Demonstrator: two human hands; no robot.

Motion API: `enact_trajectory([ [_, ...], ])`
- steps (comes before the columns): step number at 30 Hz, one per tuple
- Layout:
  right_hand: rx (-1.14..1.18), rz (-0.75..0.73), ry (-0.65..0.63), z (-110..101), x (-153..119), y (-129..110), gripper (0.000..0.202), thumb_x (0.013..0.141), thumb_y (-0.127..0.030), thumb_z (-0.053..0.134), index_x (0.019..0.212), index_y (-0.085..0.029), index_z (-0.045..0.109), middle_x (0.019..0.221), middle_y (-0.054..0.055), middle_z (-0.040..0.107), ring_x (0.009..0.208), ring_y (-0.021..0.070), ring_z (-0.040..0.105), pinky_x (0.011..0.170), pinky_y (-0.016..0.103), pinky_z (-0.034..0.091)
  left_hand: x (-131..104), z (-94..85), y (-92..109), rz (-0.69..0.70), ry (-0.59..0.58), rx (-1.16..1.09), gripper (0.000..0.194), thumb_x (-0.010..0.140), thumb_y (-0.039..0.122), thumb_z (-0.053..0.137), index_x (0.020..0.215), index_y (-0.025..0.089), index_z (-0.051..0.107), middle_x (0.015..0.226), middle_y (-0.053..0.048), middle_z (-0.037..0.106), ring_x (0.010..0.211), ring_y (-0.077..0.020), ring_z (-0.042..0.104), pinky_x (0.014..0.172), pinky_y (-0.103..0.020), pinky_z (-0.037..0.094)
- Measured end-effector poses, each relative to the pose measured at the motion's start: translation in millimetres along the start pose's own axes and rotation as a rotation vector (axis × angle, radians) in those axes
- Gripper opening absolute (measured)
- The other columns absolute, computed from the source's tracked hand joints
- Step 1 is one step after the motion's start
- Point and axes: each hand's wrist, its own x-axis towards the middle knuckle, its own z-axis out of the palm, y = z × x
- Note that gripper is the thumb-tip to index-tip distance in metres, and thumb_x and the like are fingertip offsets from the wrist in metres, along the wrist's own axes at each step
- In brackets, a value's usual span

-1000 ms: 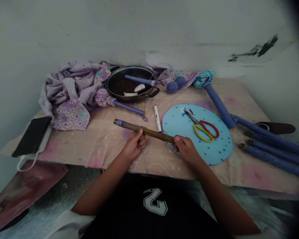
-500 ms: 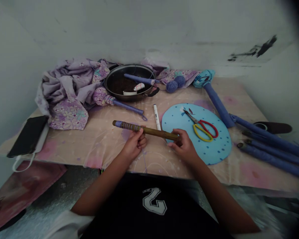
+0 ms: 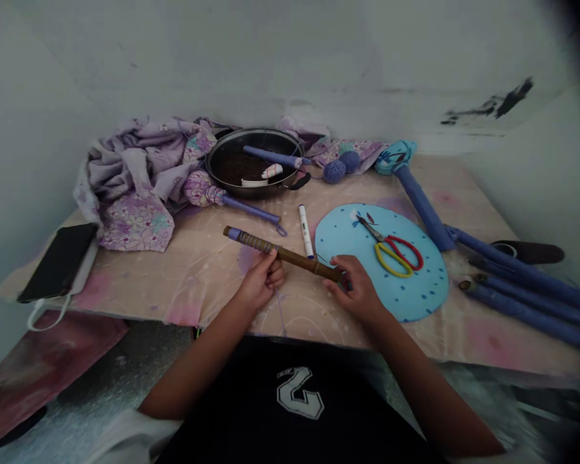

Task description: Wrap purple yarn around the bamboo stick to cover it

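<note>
A brown bamboo stick is held slantwise above the near part of the table, its left end higher. Purple yarn winds round its left part, tight at the tip and in spaced turns further along. My left hand is closed on the stick near the last turns, thumb on top. A strand of yarn hangs below that hand towards the table edge. At the stick's right end, my right hand has its thumb and fingers curled round it. A white marker lies just beyond the stick.
Red-and-yellow-handled scissors lie on a blue dotted round sheet. Behind stand a black pan, yarn balls and heaped floral cloth. Blue-wrapped sticks lie right; a phone lies left.
The stick has tilted, its left end rising and its right end dropping. My right hand has shifted slightly down with that end, while my left keeps its hold.
</note>
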Motion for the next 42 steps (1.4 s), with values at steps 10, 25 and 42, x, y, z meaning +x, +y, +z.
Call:
enact_trajectory([
  [10,0.049,0.256,-0.132,-6.2,-2.6,-6.6,0.025,0.093,-0.035,0.037,0.104,-0.021,0.054,0.060,-0.001,0.056,0.052,0.0145,0.055,0.055,0.027,0.044,-0.2,-1.7,-1.2,-0.004,-0.046,0.036,0.027,0.075,0.031,0.068,0.093,0.014,0.057,0.049,0.012,0.018,0.035,-0.0011,0.012,0.035,-0.014,0.008],
  [25,0.425,0.478,-0.196,-8.1,-2.9,-8.4,0.033,0.090,-0.047,0.043,0.072,-0.020,0.049,0.052,-0.003,0.053,0.041,0.0094,0.047,0.043,0.023,0.037,-3.0,-5.0,0.0,-0.013,-0.105,0.023,0.034,0.067,0.031,0.076,0.093,0.018,0.058,0.048,0.012,0.017,0.036,-0.0009,0.013,0.036,-0.014,0.010],
  [42,0.465,0.470,-0.111,-5.7,-0.8,-7.3,0.027,0.082,-0.046,0.057,0.091,-0.021,0.051,0.065,-0.003,0.053,0.053,0.0114,0.049,0.048,0.023,0.039,-4.5,-8.2,1.0,-0.070,-0.171,-0.014,0.030,0.072,0.028,0.072,0.099,0.022,0.059,0.051,0.011,0.015,0.038,-0.0017,0.010,0.036,-0.013,0.011],
])
